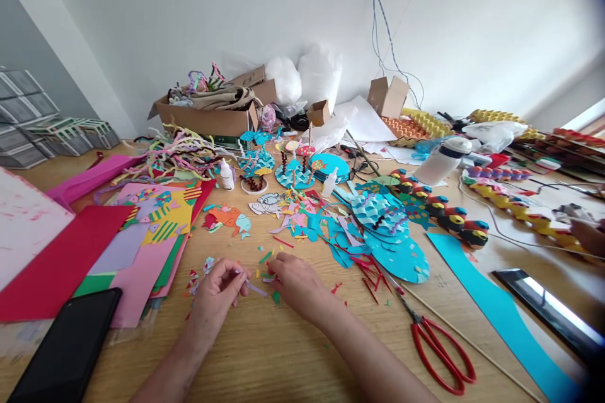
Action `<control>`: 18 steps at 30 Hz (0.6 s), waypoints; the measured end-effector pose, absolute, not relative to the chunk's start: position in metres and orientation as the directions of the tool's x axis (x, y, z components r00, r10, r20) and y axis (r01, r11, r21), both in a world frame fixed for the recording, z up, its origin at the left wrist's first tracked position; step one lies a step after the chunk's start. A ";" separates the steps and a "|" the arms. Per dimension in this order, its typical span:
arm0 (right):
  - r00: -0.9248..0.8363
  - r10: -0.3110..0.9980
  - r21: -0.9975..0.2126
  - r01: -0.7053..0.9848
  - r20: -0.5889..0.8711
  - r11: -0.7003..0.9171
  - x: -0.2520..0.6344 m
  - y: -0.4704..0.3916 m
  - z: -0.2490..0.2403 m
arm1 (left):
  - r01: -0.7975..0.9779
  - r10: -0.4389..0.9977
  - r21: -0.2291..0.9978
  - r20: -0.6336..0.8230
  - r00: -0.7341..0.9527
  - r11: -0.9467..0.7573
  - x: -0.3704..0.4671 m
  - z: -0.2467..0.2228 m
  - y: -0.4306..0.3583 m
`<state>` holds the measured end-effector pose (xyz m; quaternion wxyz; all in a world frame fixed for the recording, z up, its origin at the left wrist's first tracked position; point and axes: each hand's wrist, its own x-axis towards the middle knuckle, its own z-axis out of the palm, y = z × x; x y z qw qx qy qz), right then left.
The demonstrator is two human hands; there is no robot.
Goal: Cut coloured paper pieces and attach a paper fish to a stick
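Left hand [221,286] pinches the lilac paper strip [256,289], fingertips closed. Strip lies between the hands, long axis slanting bodyward from left fingertips toward right hand [297,282]. Right is half-curled at paper scraps [268,278]; can't tell if gripping any.

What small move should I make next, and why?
Perhaps bring your right hand over to steady the purple strip: your left hand seems to pinch it at one end, the other end juts out unsupported, and your right fingertips are close by, among the scraps.
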<state>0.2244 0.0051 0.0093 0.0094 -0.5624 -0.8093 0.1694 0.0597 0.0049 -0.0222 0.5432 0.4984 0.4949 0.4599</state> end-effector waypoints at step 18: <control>-0.354 0.930 -0.306 0.900 -0.100 0.310 0.226 0.010 0.009 | 0.071 0.988 0.993 -0.104 0.113 0.097 0.061 -0.023 0.006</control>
